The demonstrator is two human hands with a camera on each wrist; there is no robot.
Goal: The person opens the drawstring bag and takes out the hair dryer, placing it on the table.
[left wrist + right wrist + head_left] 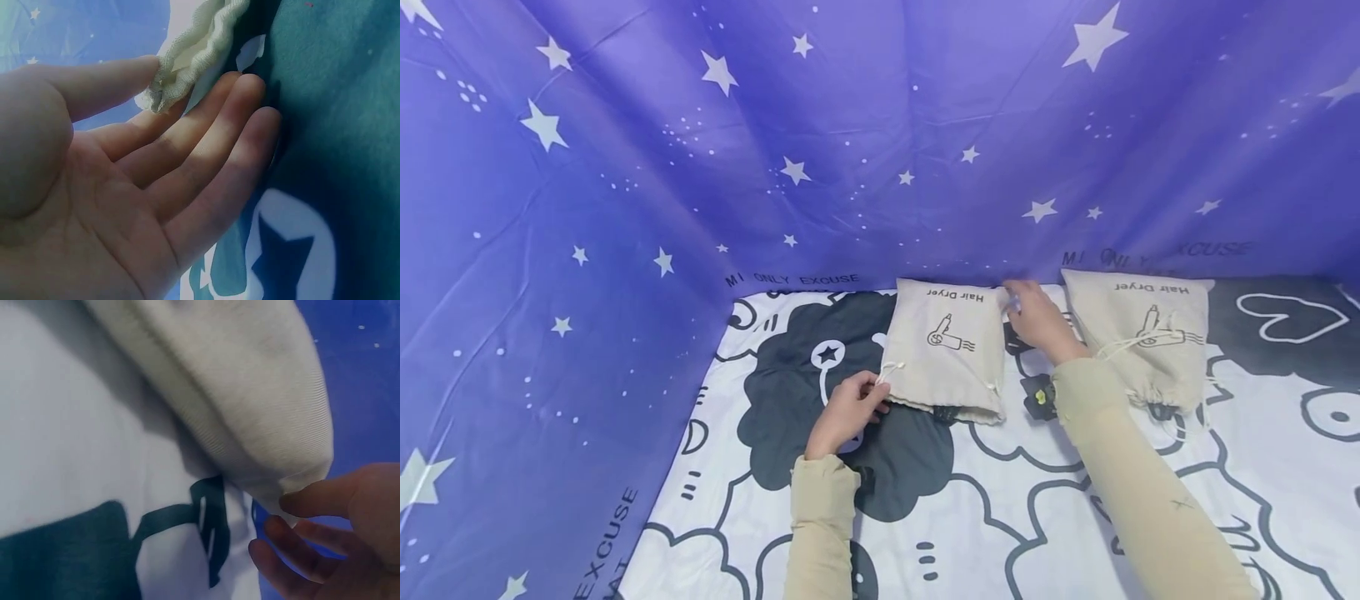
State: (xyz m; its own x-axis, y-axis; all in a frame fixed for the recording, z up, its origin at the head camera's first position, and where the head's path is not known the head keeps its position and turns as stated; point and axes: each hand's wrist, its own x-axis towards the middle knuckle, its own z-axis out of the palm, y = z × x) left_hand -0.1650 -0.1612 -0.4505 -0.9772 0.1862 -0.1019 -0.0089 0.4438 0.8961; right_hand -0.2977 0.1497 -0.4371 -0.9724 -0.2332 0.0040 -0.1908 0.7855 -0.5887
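A cream drawstring bag [942, 354] printed "Hair Dryer" lies on the patterned cloth, its lettering upside down in the head view. At its near left corner, my left hand [848, 410] pinches the gathered hem [200, 56] between thumb and index finger, the other fingers extended below. My right hand [1037, 315] holds the far right corner of the same bag, thumb on top, as the right wrist view shows with the bag's side [250, 394]. Something dark peeks out of the bag's mouth [951, 412]; most of it is hidden.
A second cream "Hair Dryer" drawstring bag [1138, 333] lies to the right, partly behind my right forearm, its cords loose. A small black item with a yellow mark [1040, 397] is between the bags. A purple star-printed curtain [850, 150] rises behind and at left.
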